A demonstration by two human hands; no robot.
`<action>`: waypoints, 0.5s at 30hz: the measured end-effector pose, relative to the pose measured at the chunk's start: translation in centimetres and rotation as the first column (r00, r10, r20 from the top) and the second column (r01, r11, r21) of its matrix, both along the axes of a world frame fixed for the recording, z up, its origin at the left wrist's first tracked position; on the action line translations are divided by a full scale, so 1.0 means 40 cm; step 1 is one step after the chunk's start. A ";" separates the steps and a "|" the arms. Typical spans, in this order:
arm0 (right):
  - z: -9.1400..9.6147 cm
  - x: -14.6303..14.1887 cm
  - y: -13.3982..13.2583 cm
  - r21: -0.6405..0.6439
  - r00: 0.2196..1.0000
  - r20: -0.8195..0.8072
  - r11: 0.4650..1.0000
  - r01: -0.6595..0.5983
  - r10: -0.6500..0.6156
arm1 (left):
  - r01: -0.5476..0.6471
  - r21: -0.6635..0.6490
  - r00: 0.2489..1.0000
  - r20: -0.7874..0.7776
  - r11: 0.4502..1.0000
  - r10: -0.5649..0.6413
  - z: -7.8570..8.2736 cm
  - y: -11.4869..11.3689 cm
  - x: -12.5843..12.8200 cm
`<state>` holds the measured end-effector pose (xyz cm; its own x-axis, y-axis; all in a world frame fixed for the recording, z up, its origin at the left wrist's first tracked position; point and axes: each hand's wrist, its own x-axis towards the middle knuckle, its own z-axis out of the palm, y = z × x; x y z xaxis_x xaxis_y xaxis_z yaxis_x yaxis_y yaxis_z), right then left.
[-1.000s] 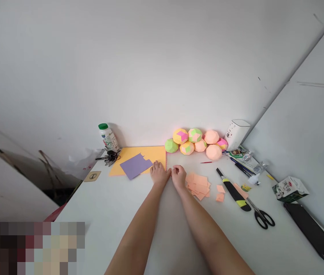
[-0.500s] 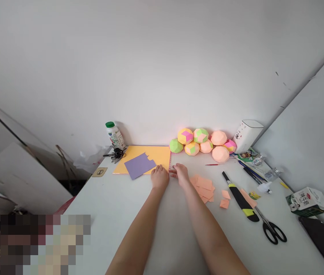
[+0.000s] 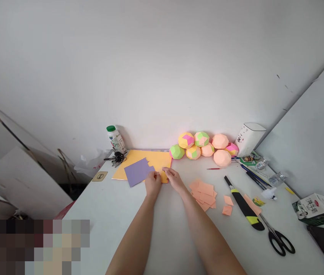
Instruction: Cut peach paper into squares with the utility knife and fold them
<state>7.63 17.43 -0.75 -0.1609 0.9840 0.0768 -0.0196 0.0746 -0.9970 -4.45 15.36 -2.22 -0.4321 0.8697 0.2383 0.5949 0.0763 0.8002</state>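
Observation:
My left hand (image 3: 153, 184) rests at the front edge of a yellow-orange sheet (image 3: 130, 156), its fingers drawn together in a pinch. Right by those fingers lies a purple sheet (image 3: 137, 172) with a notch cut from its upper right edge; the hand covers its right corner. Across from it, my right hand (image 3: 175, 179) is over the front right corner of the yellow-orange sheet, thumb and fingers closed together. Anything between the fingers of either hand is too small to make out. A pile of peach paper pieces (image 3: 204, 193) lies to the right of my right forearm.
Several faceted paper balls (image 3: 222, 157) line the wall. A box cutter (image 3: 245, 206), scissors (image 3: 281, 242), a red thin tool (image 3: 214, 169) and a milk carton (image 3: 316, 208) lie rightward. At left stand a green-capped bottle (image 3: 116, 139) and keys (image 3: 118, 157).
Both hands have shifted, the left one slightly left and nearer the purple sheet. My right hand's fingers have come together over the yellow-orange sheet's corner. The sheet's right edge has tilted.

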 end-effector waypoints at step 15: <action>-0.030 0.036 0.041 -0.153 0.991 0.112 0.985 0.085 -0.069 | 0.225 0.170 0.958 0.139 0.959 -0.250 -0.015 0.019 -0.039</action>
